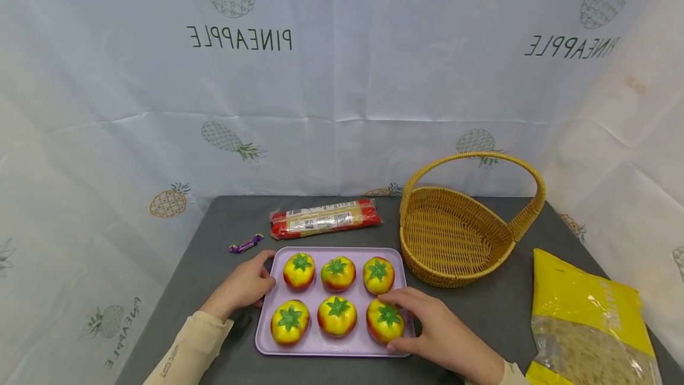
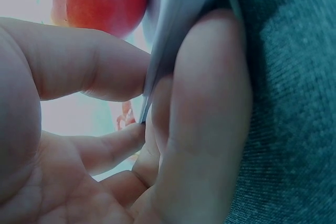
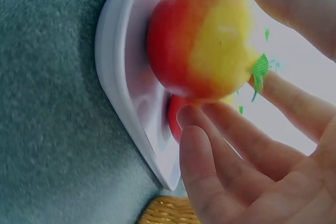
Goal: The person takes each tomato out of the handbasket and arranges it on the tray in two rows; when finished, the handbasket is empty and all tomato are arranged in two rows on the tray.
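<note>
A lilac tray (image 1: pixel 333 352) holds several glossy yellow-and-red toy fruits with green star-shaped leaf caps, set in two rows. At the tray's left side my left hand (image 1: pixel 247 283) pinches the rim (image 2: pixel 167 40), with fingers beneath and the thumb above. My right hand (image 1: pixel 440 328) reaches over the tray's right edge. Its thumb and fingers stand spread around the near-right toy fruit (image 1: pixel 385 321). In the right wrist view that toy fruit (image 3: pixel 202 38) rests in the tray, fingertips close beside it; whether they touch it I cannot tell.
Behind the tray lies a red-ended clear packet (image 1: pixel 325 218), with a purple-wrapped candy (image 1: pixel 246 243) to its left. A wicker basket (image 1: pixel 451 233) with a tall handle stands at the back right. A yellow bag (image 1: pixel 593 319) lies at the right edge of the dark table (image 1: pixel 214 233).
</note>
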The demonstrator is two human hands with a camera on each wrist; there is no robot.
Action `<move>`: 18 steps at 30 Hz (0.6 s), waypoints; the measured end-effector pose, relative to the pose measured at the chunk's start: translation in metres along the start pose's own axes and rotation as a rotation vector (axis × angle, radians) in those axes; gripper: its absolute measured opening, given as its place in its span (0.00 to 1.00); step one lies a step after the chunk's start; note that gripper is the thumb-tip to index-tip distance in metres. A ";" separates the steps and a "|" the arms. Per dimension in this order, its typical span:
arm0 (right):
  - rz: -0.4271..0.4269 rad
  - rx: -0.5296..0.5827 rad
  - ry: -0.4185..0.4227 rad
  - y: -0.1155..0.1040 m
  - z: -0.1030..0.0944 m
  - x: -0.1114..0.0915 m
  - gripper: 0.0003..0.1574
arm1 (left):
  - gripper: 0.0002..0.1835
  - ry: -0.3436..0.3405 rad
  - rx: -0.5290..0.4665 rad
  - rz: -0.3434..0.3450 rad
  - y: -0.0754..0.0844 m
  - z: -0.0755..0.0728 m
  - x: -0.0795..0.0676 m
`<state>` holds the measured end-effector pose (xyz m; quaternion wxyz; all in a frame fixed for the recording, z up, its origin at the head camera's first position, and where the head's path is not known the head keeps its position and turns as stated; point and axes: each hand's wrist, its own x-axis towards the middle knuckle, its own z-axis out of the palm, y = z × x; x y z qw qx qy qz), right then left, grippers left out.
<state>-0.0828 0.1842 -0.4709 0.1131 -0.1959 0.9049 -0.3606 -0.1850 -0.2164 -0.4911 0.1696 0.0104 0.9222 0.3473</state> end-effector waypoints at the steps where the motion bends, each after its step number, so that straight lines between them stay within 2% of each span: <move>1: 0.000 -0.007 0.005 0.000 -0.001 0.000 0.42 | 0.40 -0.001 0.000 0.000 0.000 0.000 0.000; 8: -0.066 -0.112 0.102 0.003 -0.015 -0.008 0.41 | 0.39 0.009 -0.011 0.000 -0.002 0.000 0.002; 12: -0.029 -0.161 0.176 0.005 -0.027 -0.023 0.38 | 0.37 0.013 0.024 0.037 -0.002 -0.002 0.001; 15: -0.003 -0.211 0.260 0.007 -0.038 -0.035 0.36 | 0.35 0.075 0.113 0.112 -0.002 -0.009 -0.006; 18: 0.011 -0.290 0.363 0.012 -0.048 -0.045 0.37 | 0.34 0.196 0.242 0.215 -0.002 -0.019 -0.020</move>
